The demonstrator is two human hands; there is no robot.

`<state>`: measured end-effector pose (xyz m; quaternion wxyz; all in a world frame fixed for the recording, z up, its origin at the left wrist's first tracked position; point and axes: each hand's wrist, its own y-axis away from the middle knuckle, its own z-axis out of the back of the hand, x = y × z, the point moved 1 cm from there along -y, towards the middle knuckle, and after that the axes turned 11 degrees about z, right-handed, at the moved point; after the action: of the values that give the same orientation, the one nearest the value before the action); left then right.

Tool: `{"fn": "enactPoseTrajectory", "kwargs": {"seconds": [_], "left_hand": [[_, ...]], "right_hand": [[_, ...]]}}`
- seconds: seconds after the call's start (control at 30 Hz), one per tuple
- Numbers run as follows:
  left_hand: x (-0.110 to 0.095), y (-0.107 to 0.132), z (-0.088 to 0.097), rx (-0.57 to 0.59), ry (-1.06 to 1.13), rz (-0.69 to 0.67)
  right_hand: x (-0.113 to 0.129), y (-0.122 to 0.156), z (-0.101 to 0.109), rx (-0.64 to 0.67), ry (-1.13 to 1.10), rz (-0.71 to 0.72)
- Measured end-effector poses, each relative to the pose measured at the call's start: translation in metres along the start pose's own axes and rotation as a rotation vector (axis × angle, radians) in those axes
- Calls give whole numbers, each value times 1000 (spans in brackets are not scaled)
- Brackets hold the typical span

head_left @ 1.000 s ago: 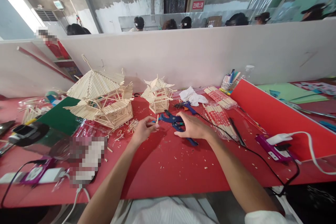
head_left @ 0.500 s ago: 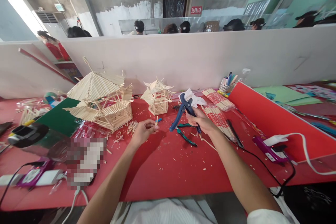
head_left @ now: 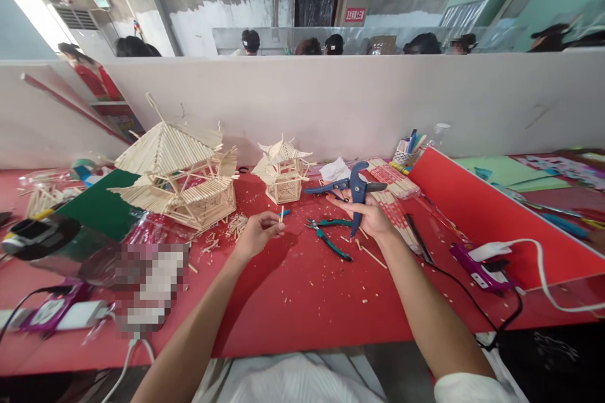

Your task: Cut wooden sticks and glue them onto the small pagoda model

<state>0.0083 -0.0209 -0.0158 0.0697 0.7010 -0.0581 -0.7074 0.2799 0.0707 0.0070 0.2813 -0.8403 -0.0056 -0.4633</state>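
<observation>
Pale short wooden stick (head_left: 282,213): held upright just in front of the small stick-built pavilion model (head_left: 283,171). It is pinched at its lower end between the thumb and fingertips of my left hand (head_left: 258,233), whose other fingers are curled in. I judge the stick light, stiff and brittle. Grip it low with gentle pressure, so that it neither snaps nor rolls.

My right hand (head_left: 372,217) is to the right of the pavilion, raised off the red tabletop (head_left: 302,302). Its fingers are loosely curled round the lower handle of the blue plastic-handled cutter (head_left: 358,186), whose handles stand spread apart. The cutter looks rigid and head-heavy. Take it by the handles, clear of the blade.

Green-handled pliers (head_left: 329,237) lie flat in front and to the right of the pavilion, between my hands. A larger stick-built pavilion (head_left: 179,176) stands to its left.
</observation>
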Motion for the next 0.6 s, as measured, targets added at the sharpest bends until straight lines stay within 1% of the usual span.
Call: {"fn": "enactPoseTrajectory", "kwargs": {"seconds": [0.1, 0.2, 0.33, 0.47, 0.6], "left_hand": [[1, -1, 0, 3, -2, 11], [1, 0, 0, 8, 2, 16], [-1, 0, 0, 7, 13, 28], [-1, 0, -2, 13, 1, 32], [-1, 1, -4, 30, -13, 29]], "right_hand": [[-3, -2, 4, -61, -30, -13], [-7, -5, 5, -108, -161, -23], [-10, -8, 2, -146, -316, -122], [-12, -6, -1, -186, -355, -170], [-18, -3, -5, -192, -366, -199]]}}
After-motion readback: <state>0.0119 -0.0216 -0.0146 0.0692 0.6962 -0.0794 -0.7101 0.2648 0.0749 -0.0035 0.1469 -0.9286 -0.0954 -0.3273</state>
